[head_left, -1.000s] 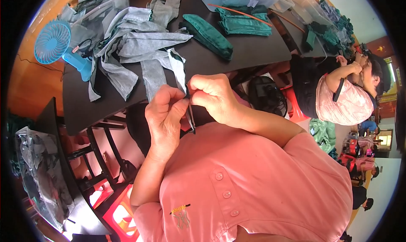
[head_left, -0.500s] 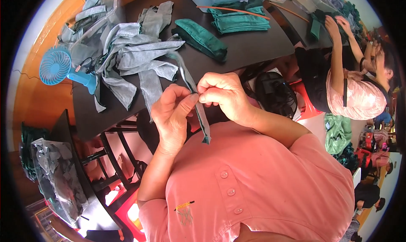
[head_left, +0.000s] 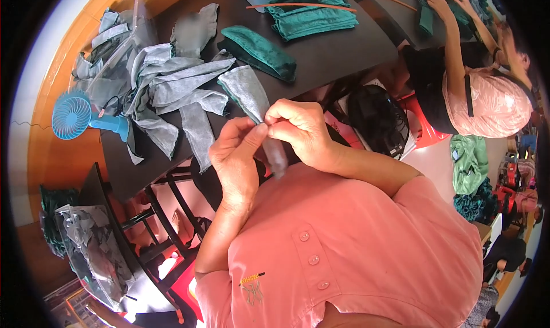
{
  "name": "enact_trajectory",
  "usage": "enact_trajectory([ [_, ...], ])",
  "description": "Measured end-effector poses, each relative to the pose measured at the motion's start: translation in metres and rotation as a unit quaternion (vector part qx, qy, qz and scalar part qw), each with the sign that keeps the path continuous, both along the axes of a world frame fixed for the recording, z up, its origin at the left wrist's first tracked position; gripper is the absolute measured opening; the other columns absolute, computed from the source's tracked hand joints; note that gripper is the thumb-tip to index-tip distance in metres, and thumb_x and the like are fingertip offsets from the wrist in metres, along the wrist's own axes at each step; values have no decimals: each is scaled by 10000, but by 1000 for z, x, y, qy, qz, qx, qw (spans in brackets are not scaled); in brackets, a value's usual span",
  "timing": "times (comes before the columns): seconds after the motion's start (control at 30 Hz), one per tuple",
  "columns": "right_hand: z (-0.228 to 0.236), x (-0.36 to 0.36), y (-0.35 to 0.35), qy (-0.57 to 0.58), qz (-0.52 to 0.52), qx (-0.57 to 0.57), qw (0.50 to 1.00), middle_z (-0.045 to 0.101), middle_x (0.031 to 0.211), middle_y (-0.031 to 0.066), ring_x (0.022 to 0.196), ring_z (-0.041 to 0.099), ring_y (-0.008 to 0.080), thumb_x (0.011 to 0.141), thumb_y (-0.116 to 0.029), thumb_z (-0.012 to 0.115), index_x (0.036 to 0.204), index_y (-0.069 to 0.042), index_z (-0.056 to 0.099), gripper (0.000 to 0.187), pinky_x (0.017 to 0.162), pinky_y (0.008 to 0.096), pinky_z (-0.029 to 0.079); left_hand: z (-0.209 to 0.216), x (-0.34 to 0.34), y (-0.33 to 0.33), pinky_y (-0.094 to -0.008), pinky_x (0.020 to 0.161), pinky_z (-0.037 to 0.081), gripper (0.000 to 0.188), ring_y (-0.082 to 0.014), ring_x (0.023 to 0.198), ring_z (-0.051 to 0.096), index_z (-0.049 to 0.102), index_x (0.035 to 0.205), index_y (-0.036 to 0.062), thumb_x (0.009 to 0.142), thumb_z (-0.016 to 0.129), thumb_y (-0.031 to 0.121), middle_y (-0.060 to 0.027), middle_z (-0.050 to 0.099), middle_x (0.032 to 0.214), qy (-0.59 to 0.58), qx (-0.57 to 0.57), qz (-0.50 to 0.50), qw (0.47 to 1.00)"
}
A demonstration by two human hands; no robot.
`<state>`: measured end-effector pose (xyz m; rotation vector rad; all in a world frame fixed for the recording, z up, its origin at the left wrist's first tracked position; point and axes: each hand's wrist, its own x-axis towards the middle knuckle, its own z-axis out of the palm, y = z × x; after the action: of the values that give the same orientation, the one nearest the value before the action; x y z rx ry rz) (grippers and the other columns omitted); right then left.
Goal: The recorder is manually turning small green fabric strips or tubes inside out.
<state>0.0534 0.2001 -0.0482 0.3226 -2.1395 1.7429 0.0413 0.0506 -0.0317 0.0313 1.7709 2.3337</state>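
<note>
Up at 12 o'clock is the big dark counter (head_left: 344, 51). A heap of gray cloth strips (head_left: 166, 96) lies on it at 10 o'clock, and a green cloth stack (head_left: 315, 23) between 12 and 1. A blue fan (head_left: 71, 114) sits near 9. The left hand (head_left: 235, 159) and right hand (head_left: 303, 136) each have a tight, pinching grip – both on one gray strip (head_left: 245, 87) in the middle, its low end blurry

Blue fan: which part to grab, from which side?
I'd take the blue fan by the middle of its handle, coming from the near side, toward the picture's lower edge. The handle is slim and sticks out to the right of the wide round head, which looks harder to wrap. A dark cable loops on the far side.
</note>
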Motion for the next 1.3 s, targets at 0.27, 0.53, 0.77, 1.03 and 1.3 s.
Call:
enact_trajectory([
  [0.27,-7,3,2,-31,1,-50,998,596,669,69,592,533,106,764,-10,611,769,15,589,34,548,257,401,-10,0,-1,-197,569,394,46,-54,635,499,624,865,-1,855,665,-20,11,596,771,164,-128,-1,978],
  [0.53,-6,0,6,-57,32,-48,997,591,658,67,591,525,101,772,-22,589,774,19,582,42,552,254,403,-13,-3,3,-200,590,358,55,-64,669,448,582,822,3,803,598,-46,19,509,731,181,-132,25,974],
  [0.77,-2,5,3,-32,48,-63,996,525,621,77,538,476,116,744,-8,598,749,5,551,48,504,270,385,-19,2,5,-195,665,381,49,-64,703,459,575,847,5,814,565,-31,8,529,793,140,-104,41,984],
  [1.03,-4,8,1,-58,53,-84,993,537,633,25,566,458,85,756,-16,617,730,-5,558,65,525,257,362,-20,5,19,-194,678,412,107,-56,713,494,597,955,-13,865,553,25,-4,578,807,2,103,53,993],
  [1.3,-10,5,5,-41,47,-95,994,555,636,52,560,478,95,744,-17,612,719,2,549,70,514,267,378,-26,4,14,-161,634,379,118,-44,710,517,612,970,-6,872,548,10,5,604,810,114,-50,12,992],
])
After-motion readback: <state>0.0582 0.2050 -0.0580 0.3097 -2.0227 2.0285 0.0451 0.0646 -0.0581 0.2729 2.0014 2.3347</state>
